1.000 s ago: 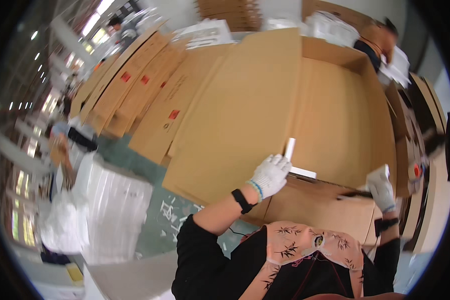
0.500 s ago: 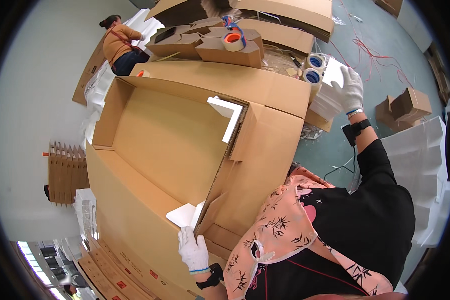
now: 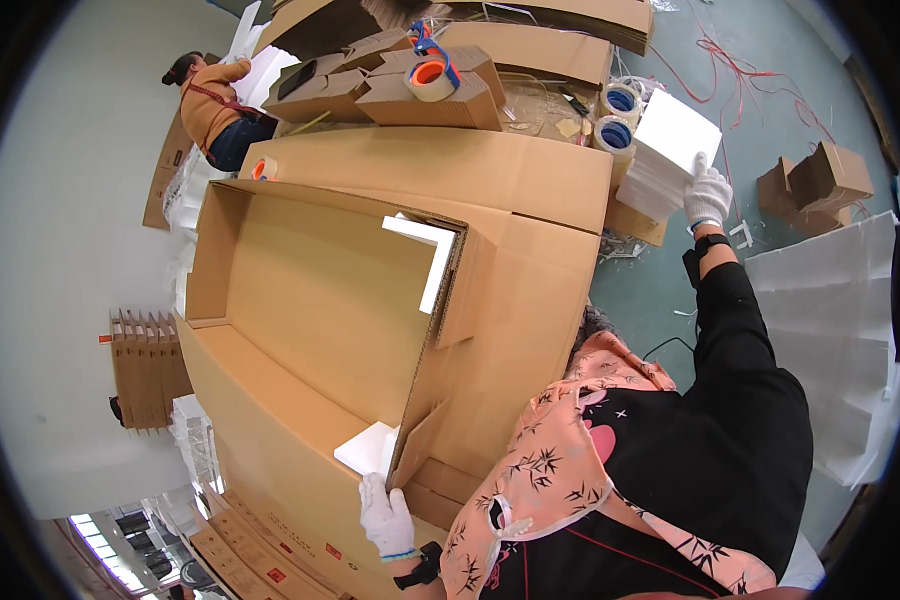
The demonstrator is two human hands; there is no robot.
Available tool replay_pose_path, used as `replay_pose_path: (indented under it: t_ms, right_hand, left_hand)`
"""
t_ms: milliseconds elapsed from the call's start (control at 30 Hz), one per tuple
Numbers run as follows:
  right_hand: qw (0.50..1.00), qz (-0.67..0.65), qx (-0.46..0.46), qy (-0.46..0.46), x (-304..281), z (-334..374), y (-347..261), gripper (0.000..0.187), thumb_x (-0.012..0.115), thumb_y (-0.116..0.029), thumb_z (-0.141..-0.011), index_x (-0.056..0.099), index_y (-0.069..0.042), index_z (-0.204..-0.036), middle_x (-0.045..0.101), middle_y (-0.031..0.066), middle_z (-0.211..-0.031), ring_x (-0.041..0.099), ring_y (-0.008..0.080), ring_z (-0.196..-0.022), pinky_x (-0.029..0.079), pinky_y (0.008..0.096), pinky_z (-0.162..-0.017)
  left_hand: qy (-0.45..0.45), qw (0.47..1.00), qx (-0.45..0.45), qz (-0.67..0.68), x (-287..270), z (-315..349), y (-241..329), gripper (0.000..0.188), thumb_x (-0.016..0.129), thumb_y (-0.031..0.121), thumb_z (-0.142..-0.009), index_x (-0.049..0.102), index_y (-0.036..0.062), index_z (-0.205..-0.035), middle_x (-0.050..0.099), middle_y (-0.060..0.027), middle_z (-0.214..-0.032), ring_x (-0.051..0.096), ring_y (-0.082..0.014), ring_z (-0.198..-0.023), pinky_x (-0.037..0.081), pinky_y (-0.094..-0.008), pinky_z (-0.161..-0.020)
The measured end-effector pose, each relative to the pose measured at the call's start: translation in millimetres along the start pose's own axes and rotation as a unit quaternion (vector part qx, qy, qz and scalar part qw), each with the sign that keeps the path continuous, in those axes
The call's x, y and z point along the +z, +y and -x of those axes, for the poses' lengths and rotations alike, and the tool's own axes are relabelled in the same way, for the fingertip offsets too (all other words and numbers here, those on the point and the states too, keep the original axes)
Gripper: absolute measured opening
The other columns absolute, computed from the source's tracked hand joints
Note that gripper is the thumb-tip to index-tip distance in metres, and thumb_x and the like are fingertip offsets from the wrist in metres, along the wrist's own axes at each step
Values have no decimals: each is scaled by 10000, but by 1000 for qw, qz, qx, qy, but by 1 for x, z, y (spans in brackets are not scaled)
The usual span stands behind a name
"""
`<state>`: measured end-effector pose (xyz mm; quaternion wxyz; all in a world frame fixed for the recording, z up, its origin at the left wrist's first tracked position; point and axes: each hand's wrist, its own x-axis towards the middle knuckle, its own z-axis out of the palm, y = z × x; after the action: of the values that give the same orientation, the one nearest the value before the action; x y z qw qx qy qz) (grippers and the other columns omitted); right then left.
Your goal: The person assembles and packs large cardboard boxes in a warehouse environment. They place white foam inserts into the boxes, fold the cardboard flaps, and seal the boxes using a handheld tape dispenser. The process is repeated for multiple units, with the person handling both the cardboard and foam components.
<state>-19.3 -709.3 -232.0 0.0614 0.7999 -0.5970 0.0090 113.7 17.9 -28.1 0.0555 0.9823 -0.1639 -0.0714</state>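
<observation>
An open cardboard box point(image 3: 320, 290) lies in front of me with a white L-shaped foam corner piece point(image 3: 436, 262) in its far right corner. At the near corner sits another white foam piece point(image 3: 367, 448). My left hand point(image 3: 385, 515), in a white glove, touches this near piece at the box edge, its thumb apart from the fingers. To the right, my gloved right hand point(image 3: 708, 195) is at the near corner of a stack of white foam pieces point(image 3: 675, 135). One finger stretches onto the top piece; the others are partly bent and nothing is lifted.
Tape rolls point(image 3: 615, 130) stand beside the foam stack. A tape dispenser point(image 3: 433, 75) rests on folded cardboard point(image 3: 430, 105). Small cartons point(image 3: 815, 190) and red strapping point(image 3: 735, 65) are on the floor at right. A co-worker point(image 3: 215, 110) handles white sheets at far left.
My right hand has drawn back from over the foam stack to its near corner, its fingers less spread. My left hand stays at the near foam piece. The view has shifted slightly.
</observation>
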Motion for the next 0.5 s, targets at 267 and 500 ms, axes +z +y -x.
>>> replay_pose_path:
  t_ms: [267, 500]
  right_hand:
    - [892, -245, -147, 349, -47, -21, 2, 362, 658, -256, -982, 618, -84, -1299, 694, 102, -1222, 676, 288, -1086, 544, 415, -940]
    - [581, -687, -434, 49, -204, 66, -214, 399, 702, -40, -931, 609, -11, -1318, 678, 106, -1248, 641, 174, -1103, 509, 316, -932]
  left_hand:
    - [65, 997, 10, 30, 2, 3, 6, 392, 597, 156, -912, 614, -33, -1255, 638, -261, -1270, 570, -443, -1242, 433, -489, -1092]
    - [92, 996, 0, 5, 3, -6, 9, 375, 605, 147, -878, 607, 7, -1226, 628, -213, -1282, 574, -423, -1215, 473, -479, -1026]
